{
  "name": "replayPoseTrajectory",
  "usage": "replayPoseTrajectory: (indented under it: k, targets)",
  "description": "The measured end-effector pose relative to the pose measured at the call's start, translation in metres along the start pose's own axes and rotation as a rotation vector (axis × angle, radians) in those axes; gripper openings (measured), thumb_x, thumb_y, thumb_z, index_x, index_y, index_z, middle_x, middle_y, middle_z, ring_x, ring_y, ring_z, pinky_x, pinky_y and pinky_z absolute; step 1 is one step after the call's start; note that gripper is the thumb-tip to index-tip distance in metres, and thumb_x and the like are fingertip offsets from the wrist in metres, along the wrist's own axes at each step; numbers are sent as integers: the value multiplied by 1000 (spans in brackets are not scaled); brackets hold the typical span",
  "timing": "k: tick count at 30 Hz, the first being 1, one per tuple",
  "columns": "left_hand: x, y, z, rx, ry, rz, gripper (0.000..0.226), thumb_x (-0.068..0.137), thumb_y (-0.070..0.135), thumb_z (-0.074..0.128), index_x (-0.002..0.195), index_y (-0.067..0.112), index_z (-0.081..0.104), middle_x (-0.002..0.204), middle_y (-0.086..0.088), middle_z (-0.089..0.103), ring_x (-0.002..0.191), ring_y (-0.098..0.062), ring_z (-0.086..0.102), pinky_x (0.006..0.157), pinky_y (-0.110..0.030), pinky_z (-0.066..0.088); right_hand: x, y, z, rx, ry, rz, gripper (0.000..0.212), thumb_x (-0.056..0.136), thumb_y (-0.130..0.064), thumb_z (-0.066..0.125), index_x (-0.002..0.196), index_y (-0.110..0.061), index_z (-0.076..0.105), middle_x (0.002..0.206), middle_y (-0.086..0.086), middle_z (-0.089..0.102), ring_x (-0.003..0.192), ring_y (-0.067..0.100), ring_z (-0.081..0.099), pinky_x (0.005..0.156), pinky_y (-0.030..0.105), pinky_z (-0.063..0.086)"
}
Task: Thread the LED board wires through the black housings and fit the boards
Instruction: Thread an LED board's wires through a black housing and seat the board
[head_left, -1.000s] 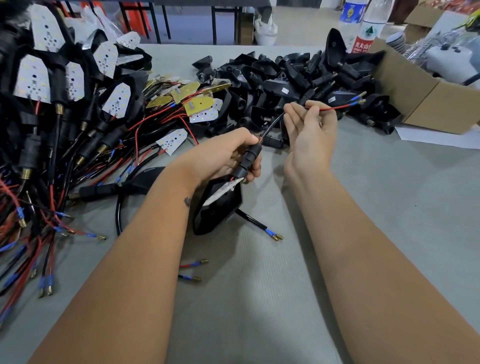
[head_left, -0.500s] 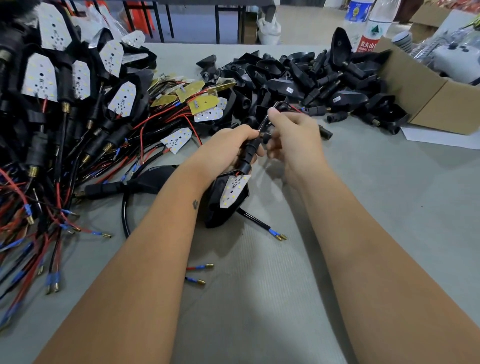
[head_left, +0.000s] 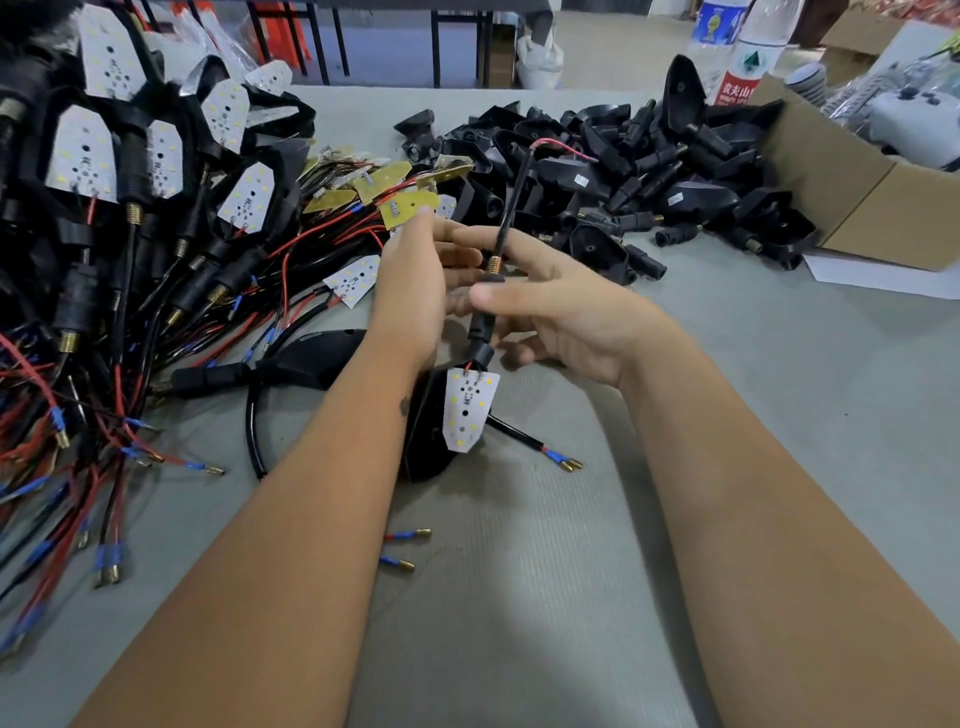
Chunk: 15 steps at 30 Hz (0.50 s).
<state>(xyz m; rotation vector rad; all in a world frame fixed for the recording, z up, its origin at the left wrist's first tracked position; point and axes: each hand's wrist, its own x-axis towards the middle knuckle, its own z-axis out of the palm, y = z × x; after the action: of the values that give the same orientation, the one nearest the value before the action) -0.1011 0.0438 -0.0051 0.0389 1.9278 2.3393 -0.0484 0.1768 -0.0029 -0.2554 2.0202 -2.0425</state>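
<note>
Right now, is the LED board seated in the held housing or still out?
Out. The LED board hangs tilted over the black housing mouth, its edges above the rim, not flush.

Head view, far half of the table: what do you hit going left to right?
Pile of finished housings with white LED boards → loose yellow boards → heap of empty black housings → cardboard box.
</note>
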Motion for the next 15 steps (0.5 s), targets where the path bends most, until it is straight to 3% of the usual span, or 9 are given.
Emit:
replayPoseTrajectory:
  k: [4, 8, 12, 15]
  targets:
    - [-1, -2, 1, -52, 28, 12, 39, 103, 34, 34, 80, 16, 61, 76, -4, 67, 64, -16, 64, 56, -29, 53, 0, 0, 3, -12, -172, 26, 79, 75, 1, 71, 140, -29, 38, 104, 10, 68, 83, 22, 66, 58, 26, 55]
    - [3, -3, -4, -72, 15, 42, 41, 103, 32, 33, 77, 16, 61, 71, -4, 66, 60, -15, 62, 60, -29, 52, 0, 1, 8, 35, -173, 22, 83, 73, 10, 70, 142, -23, 36, 91, 15, 68, 74, 20, 69, 56, 24, 56]
    - [8, 3, -13, -148, -63, -6, 36, 103, 33, 35, 85, 14, 59, 66, -1, 67, 61, -17, 65, 61, -28, 54, 3, -2, 6, 230, 76, -146, 72, 74, 8, 68, 134, -19, 38, 81, 14, 70, 70, 19, 70, 59, 24, 56]
    - [8, 4, -18, -225, -91, 1, 36, 103, 41, 36, 92, 15, 59, 73, -4, 68, 72, -22, 67, 76, -34, 55, 8, -1, 0, 317, 367, -264, 65, 81, 13, 65, 133, -16, 39, 89, 22, 64, 72, 23, 67, 65, 29, 55]
